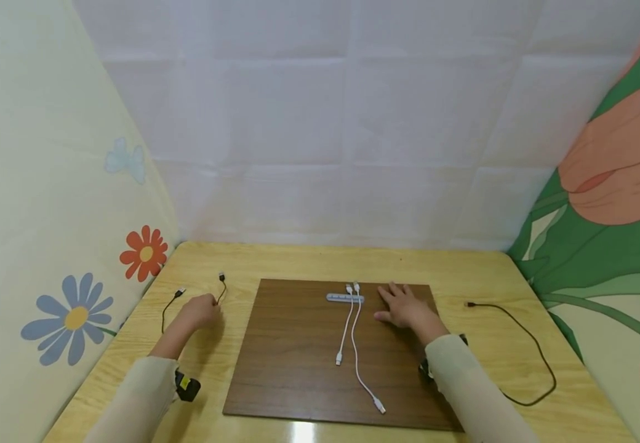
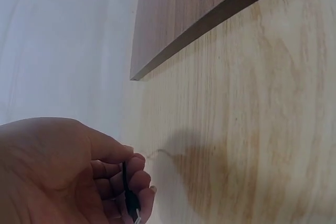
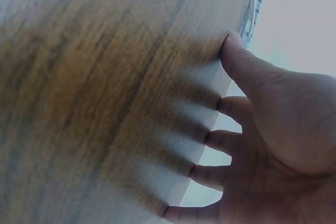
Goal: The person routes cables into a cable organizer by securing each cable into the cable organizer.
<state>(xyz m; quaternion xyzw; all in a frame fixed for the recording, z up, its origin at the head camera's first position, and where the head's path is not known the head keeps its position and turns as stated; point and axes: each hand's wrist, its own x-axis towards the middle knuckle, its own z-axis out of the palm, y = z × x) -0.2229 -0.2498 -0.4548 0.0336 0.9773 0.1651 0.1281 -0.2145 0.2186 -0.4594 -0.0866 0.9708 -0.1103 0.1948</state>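
Observation:
In the head view my left hand (image 1: pixel 200 311) is low over the table, left of the brown board. Its thumb and curled fingers pinch a thin black cable (image 2: pixel 125 174), whose connector lies against the fingers in the left wrist view. My right hand (image 1: pixel 405 307) rests on the board (image 1: pixel 292 344) with fingers spread, holding nothing; its fingertips touch the wood in the right wrist view. Left of that hand sits a pale blue cable clip strip (image 1: pixel 336 298). Two white USB cables, a shorter one (image 1: pixel 345 332) and a longer one (image 1: pixel 356 357), pass over its right part.
Beyond my left forearm, a black cable end (image 1: pixel 166 311) lies on the table; the arm hides where it runs. A longer black cable (image 1: pixel 538 347) curves right of the board, partly behind my right sleeve. White sheeting (image 1: pixel 342 123) stands behind the table, printed cloths at both sides.

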